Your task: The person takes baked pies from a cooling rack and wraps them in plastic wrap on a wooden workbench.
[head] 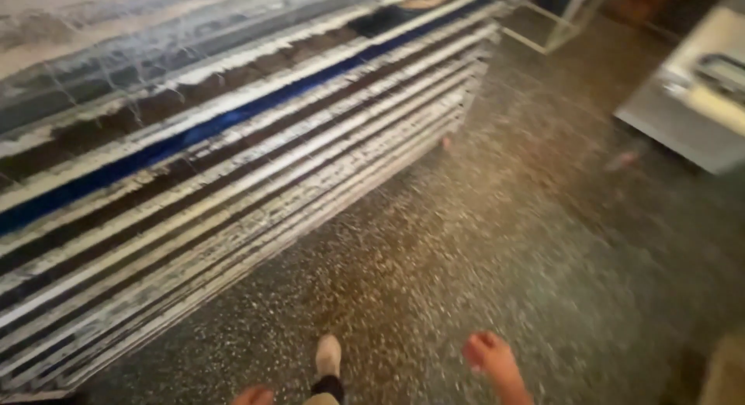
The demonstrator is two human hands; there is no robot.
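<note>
Above the speckled floor (504, 219), blurred: right hand (490, 354) loosely curled, empty; left hand (254, 395) barely in view, grip can't tell. Stacked striped panels (233, 164) lie nearby, w/ shoe (327, 355) between hands.

The right hand (490, 357) and forearm are bare, with no sleeve in view. A pale shoe (327, 355) shows below, above a dark trouser cuff (329, 386). The left hand (253, 396) is bare too.

A speckled terrazzo floor (497, 242) carries everything here. Ahead and to the left of the two hands, a low stack of flat white-edged panels (233, 195) lies on it, one blue layer among them. Just ahead of the left hand (254, 395) a shoe (327, 355) rests on the floor. Far right of the right hand (490, 354) stands a grey cabinet (683, 118).
</note>
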